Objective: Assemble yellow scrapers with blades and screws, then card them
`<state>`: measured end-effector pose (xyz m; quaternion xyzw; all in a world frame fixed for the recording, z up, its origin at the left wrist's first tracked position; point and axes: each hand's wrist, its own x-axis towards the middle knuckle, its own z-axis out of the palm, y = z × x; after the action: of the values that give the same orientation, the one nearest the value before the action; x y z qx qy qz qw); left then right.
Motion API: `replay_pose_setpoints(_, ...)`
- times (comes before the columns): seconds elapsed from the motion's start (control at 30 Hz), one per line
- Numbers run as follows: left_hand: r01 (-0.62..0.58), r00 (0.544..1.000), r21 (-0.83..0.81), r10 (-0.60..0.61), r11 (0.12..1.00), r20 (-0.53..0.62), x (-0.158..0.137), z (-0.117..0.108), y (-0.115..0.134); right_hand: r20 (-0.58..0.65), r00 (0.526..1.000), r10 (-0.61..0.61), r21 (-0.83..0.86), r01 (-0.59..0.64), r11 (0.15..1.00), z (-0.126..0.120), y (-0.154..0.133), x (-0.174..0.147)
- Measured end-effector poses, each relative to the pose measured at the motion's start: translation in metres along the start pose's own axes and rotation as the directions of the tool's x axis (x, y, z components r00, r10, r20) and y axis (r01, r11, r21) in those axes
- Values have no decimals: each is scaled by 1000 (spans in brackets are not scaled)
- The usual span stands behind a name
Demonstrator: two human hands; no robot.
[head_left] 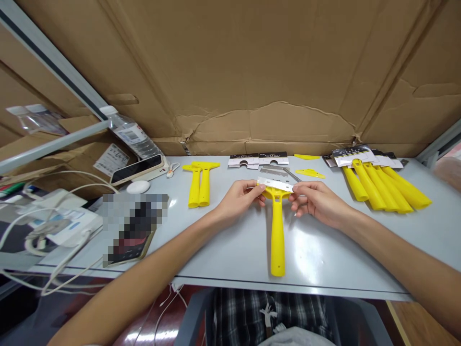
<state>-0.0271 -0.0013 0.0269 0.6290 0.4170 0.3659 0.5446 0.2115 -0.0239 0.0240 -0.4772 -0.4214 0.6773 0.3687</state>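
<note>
A yellow scraper (278, 235) is in front of me, its handle pointing toward the table's near edge. A flat metal blade (275, 183) lies across its wide head. My left hand (243, 196) is closed, pinching the left end of the blade and head between thumb and fingers. At the opposite end, my right hand (319, 199) pinches the blade and head, its lower fingers curled. Just beyond the hands are loose metal blades (274, 172) and a thin grey rod (292, 175). Yellow plastic strips (309, 173) lie behind my right hand.
Two yellow scraper handles (199, 185) lie to the left. Several scrapers with card headers (378, 185) are piled at right; more cards (258, 159) lie at the back. Phones, cables (68, 250) and a bottle (131, 134) crowd the left side. A cardboard wall (252, 62) stands behind.
</note>
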Motion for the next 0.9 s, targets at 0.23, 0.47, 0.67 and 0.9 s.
replay_pose_setpoints(0.23,-3,999,44,5,999,-38,1,-3,-5,32,999,-32,-39,33,999,-1,6,1)
replay_pose_setpoints(0.47,-35,996,13,34,999,79,3,-7,-6,47,998,-34,-77,38,996,-4,10,4)
replay_pose_setpoints(0.67,-38,997,9,38,999,72,3,-7,-5,31,999,-29,-97,31,995,-2,6,2)
replay_pose_setpoints(0.9,51,998,-4,-51,999,-46,2,2,-7,-11,999,-44,-70,43,997,3,5,2)
